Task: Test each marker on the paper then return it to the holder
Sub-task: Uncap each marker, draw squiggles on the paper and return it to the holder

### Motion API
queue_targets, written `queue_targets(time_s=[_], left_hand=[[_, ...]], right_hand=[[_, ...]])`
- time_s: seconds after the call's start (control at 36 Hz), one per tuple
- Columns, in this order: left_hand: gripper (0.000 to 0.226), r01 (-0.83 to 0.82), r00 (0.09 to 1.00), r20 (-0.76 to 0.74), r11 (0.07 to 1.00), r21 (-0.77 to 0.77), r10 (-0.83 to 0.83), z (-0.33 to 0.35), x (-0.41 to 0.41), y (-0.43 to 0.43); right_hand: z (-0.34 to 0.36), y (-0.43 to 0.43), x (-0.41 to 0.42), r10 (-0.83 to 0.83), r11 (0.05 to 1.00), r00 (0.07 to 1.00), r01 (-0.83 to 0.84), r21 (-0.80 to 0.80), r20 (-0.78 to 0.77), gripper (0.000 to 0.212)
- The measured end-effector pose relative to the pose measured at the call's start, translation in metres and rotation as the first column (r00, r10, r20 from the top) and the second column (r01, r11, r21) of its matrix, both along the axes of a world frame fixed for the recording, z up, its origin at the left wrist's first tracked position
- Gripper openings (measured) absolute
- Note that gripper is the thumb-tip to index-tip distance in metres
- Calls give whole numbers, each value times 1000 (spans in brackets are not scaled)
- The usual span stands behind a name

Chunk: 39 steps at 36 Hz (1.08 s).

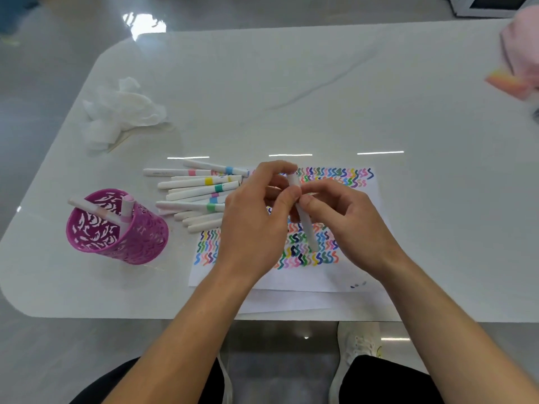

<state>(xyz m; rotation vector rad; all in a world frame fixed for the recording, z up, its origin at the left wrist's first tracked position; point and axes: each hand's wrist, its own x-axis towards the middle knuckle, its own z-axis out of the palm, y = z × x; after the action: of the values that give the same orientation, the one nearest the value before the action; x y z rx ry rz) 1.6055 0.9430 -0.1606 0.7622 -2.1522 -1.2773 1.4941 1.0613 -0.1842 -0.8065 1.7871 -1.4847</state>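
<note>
You hold one white marker [305, 228] at frame centre, over the scribbled paper [306, 277].
Your left hand [253, 225] fingers pinch its top, right hand [350, 225] fingers grip its barrel; the purple holder [143, 237] stands lower left.

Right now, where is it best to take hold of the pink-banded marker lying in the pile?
Probably pinch the pink-banded marker by its plain white left end, coming from the left. That end juts out past the other markers, while its right end is crowded by the blue-banded marker.
</note>
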Motion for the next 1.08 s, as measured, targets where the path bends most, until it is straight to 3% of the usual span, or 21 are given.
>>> queue_targets(time_s=[0.11,0.22,0.31,0.47,0.64,0.75,0.92,1.08], left_hand=[[13,-21,999,25,1000,5,21,-3,-4,1],[7,30,994,107,999,37,-34,-9,-7,2],[7,86,981,175,996,17,-87,-12,-9,2],[25,285,916,333,947,-148,-224,-10,-12,3],[23,317,893,383,934,-165,-235,-10,-20,8],[28,332,880,412,925,-185,-234,-12,-24,11],[26,390,847,444,909,-145,-293,-13,-30,10],[22,317,890,368,945,-77,-269,-13,-36,12]], right_hand=[[0,6,-5,-1,995,986,17,96,-169,15],[-2,11,-8,-9,984,892,87,153,-452,14],[-4,15,-11,56,975,833,73,210,-550,23],[-8,24,-18,128,965,774,48,259,-620,26],[-11,34,-30,242,909,719,66,411,-652,38],[-14,36,-32,238,909,711,78,411,-662,50],[-15,40,-34,213,909,683,124,399,-699,46],[-15,42,-35,162,917,666,170,360,-728,43]])
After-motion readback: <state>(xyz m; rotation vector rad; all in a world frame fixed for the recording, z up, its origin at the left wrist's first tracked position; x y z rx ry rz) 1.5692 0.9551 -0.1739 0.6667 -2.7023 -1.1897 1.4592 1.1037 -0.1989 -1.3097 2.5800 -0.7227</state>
